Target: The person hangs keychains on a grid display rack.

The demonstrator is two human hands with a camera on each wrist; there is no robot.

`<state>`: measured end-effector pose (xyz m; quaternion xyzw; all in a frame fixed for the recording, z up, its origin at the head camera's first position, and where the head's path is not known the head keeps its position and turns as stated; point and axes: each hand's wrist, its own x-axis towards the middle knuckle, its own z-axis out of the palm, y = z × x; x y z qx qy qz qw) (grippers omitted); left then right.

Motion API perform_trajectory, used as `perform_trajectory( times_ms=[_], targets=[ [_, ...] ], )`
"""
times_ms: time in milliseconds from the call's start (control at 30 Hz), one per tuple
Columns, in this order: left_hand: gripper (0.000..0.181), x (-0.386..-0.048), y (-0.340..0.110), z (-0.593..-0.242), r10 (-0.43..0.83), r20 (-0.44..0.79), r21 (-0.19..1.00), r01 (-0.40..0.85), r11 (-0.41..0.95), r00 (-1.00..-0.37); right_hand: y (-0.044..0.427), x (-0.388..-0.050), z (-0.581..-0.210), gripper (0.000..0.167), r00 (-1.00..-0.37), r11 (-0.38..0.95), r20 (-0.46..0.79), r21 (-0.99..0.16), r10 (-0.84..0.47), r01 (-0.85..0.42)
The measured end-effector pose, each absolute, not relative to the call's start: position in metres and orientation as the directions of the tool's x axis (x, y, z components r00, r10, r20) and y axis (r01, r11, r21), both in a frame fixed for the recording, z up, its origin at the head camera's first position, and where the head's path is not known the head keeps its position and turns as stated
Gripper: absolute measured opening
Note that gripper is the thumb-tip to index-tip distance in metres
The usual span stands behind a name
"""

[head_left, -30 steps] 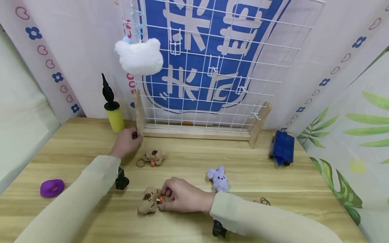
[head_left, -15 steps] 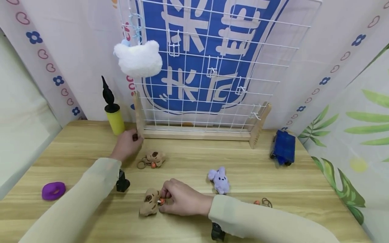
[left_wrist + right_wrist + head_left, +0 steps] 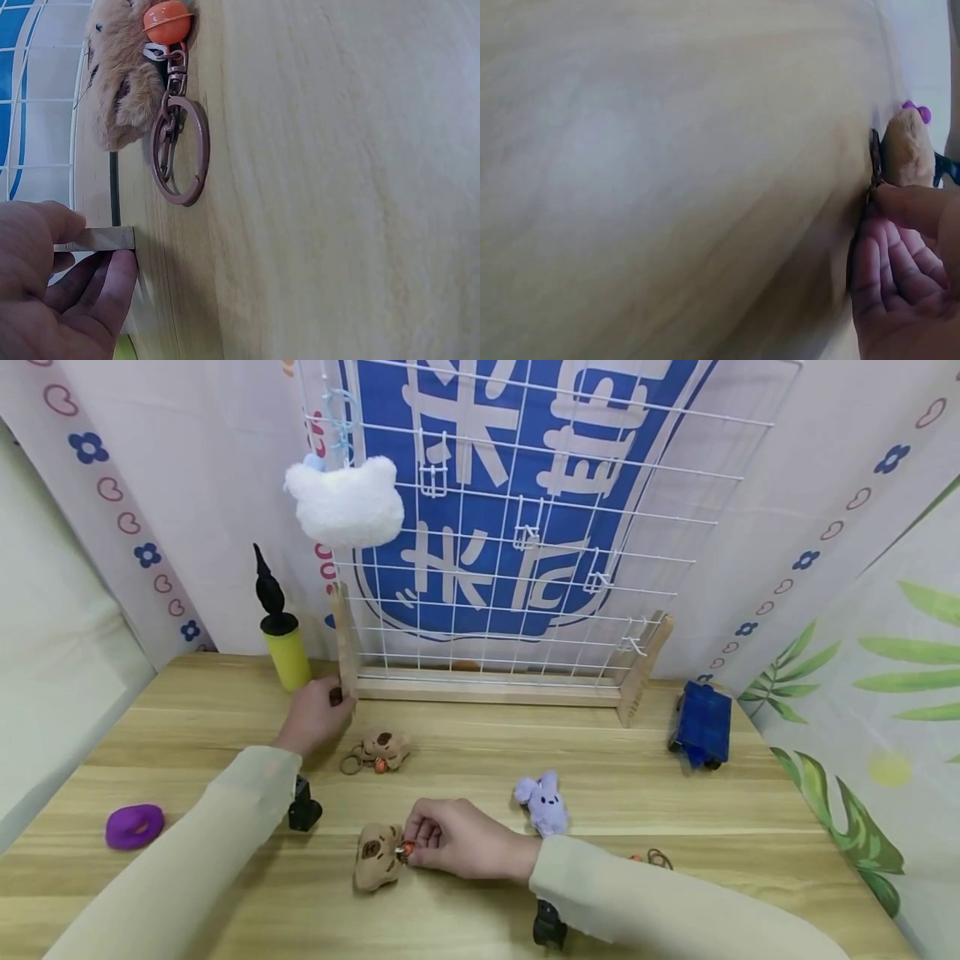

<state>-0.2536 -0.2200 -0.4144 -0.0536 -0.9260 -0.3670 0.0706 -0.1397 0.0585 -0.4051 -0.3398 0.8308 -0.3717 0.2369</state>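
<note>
My left hand point(image 3: 313, 714) grips the left wooden foot point(image 3: 105, 238) of a white wire grid rack point(image 3: 480, 581), thumb on one side and fingers on the other. Near it lies a brown plush keychain point(image 3: 386, 749) with an orange bell point(image 3: 168, 21) and a metal key ring point(image 3: 201, 161). Closer to me, my right hand point(image 3: 472, 839) pinches the bell-and-clasp end of a second brown plush keychain point(image 3: 372, 860) at the table. In the right wrist view its plush part point(image 3: 907, 154) shows beyond the thumb; the fingers hide most of its metal parts.
A white plush point(image 3: 348, 503) hangs on the rack's left, beside several white hooks point(image 3: 528, 535). A yellow pump point(image 3: 287, 656), purple ring point(image 3: 135, 827), lilac plush point(image 3: 546, 806) and blue toy cart point(image 3: 702, 727) stand about. Another key ring point(image 3: 660, 859) shows behind my right sleeve.
My right hand has shifted slightly right, and the pinched keychain has turned and moved a little with it. My left hand stays on the rack's foot.
</note>
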Motion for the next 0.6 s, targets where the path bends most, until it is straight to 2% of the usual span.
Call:
perform_trajectory(
  times_ms=[233,467,600],
  targets=[
    [0.020,-0.253,-0.220,-0.415,0.052,0.192,0.662,0.168,0.730,-0.980,0.066,-0.143,-0.410,0.006,-0.682,0.438,-0.129,-0.847,-0.720,-0.301],
    [0.020,-0.252,-0.219,-0.413,0.047,0.191,0.662,0.164,0.731,-0.981,0.071,-0.143,-0.409,0.007,-0.699,0.341,-0.189,-0.936,-0.690,-0.084],
    [0.020,-0.251,-0.218,-0.411,0.044,0.191,0.665,0.162,0.729,-0.981,0.074,-0.144,-0.409,0.008,-0.706,0.309,-0.202,-0.951,-0.679,-0.025]
  ],
)
